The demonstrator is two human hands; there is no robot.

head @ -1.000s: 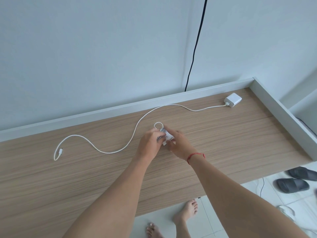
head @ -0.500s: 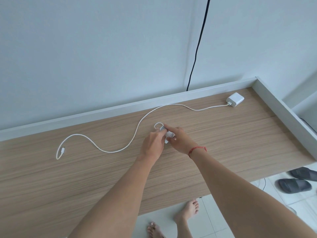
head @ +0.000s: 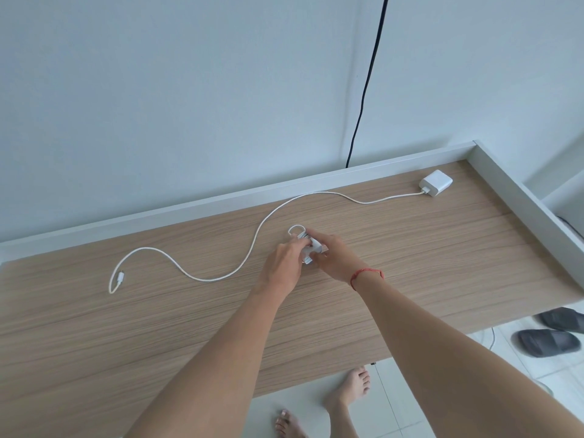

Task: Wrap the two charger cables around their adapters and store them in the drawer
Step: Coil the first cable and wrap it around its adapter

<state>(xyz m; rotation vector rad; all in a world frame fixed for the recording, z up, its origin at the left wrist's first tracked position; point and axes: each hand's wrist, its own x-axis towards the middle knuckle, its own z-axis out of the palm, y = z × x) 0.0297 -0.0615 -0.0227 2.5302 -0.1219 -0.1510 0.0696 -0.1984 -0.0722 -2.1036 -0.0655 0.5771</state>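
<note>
My left hand [head: 286, 263] and my right hand [head: 331, 256] meet at the middle of the wooden desk [head: 442, 254], both closed on a small white adapter [head: 311, 252] with its white cable wound around it. A short loop of that cable [head: 295, 230] sticks out behind the fingers. The second white adapter [head: 436, 183] lies at the far right of the desk. Its long white cable [head: 252, 248] snakes leftward across the desk and ends in a plug [head: 120, 277] at the left. No drawer is in view.
A raised white rim [head: 505, 181] borders the desk at the back and right. A black cord [head: 366, 83] hangs down the wall behind. On the tiled floor are dark slippers [head: 546, 341] at right and my bare feet [head: 347, 390] below the desk edge.
My hands have stayed on the small adapter, shifting slightly as the cable goes around it. The far adapter and its cable have not moved.
</note>
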